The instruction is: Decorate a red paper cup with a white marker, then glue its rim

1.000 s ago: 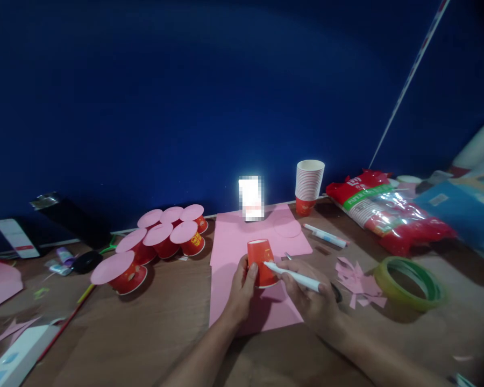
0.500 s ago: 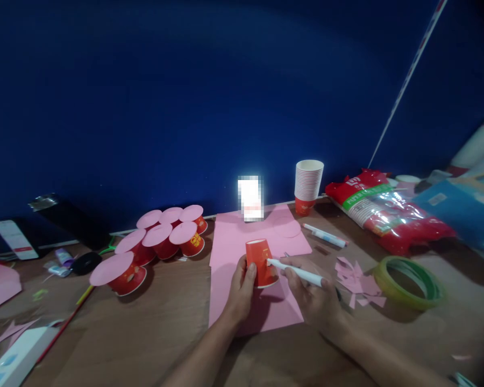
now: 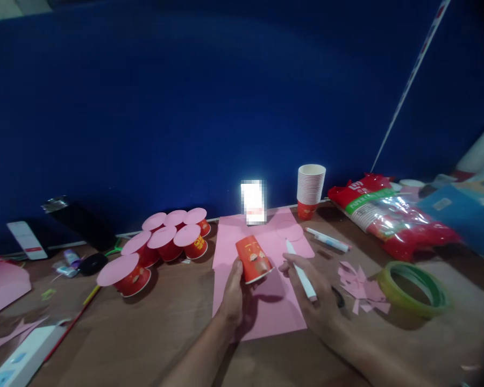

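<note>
A red paper cup (image 3: 253, 259) is held upside down and tilted in my left hand (image 3: 233, 293), its wider rim facing down. Gold and pale printing shows on its side. In my right hand (image 3: 312, 293) I grip a white marker pen (image 3: 301, 271) whose tip points up and away, apart from the cup. Below both hands lie pink paper sheets (image 3: 262, 317). A round outline is drawn on the upper sheet. To the left stand several upturned red cups (image 3: 135, 282) topped with pink paper discs (image 3: 116, 270).
A stack of paper cups (image 3: 311, 185) stands by the blue wall. Right of the sheets lie more markers (image 3: 328, 240), pink scraps (image 3: 357, 287), a tape roll (image 3: 417, 290) and a red plastic package (image 3: 371, 209). A bright phone (image 3: 253, 201) leans at the back; a power strip (image 3: 28, 355) lies left.
The marker tip has left the cup, and my right hand has drawn slightly to the right. My left hand has turned and tilted the cup, bringing its printed pattern into view.
</note>
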Demonstrator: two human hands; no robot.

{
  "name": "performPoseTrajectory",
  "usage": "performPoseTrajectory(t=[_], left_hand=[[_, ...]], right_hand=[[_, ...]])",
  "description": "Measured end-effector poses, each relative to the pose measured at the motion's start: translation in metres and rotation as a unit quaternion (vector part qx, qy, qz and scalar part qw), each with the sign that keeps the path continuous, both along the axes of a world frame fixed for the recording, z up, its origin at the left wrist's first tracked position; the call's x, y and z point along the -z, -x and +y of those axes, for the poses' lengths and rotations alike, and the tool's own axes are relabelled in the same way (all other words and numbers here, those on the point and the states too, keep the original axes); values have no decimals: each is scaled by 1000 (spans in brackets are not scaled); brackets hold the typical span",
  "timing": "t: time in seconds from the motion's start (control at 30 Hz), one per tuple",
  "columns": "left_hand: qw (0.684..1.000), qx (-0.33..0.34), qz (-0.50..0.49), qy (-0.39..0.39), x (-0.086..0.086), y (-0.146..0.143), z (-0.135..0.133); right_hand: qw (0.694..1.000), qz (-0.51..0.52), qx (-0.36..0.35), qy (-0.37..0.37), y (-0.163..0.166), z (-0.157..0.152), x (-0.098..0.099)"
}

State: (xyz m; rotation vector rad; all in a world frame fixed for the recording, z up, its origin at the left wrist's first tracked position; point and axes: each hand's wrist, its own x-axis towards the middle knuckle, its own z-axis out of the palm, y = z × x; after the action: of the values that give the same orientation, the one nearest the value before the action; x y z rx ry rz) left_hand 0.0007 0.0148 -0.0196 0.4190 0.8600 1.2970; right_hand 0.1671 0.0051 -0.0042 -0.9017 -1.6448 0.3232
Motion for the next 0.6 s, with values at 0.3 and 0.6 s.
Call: performPoseTrajectory(t=[0.3,0.6], left_hand=[[1000,-18,-2,11,-6,-1,2],[994,4,-41,-102,3,-1,4]], right_hand=[[997,-54,-19,53,3,-3,4],[995,-49,-67,63,3,-2,18]])
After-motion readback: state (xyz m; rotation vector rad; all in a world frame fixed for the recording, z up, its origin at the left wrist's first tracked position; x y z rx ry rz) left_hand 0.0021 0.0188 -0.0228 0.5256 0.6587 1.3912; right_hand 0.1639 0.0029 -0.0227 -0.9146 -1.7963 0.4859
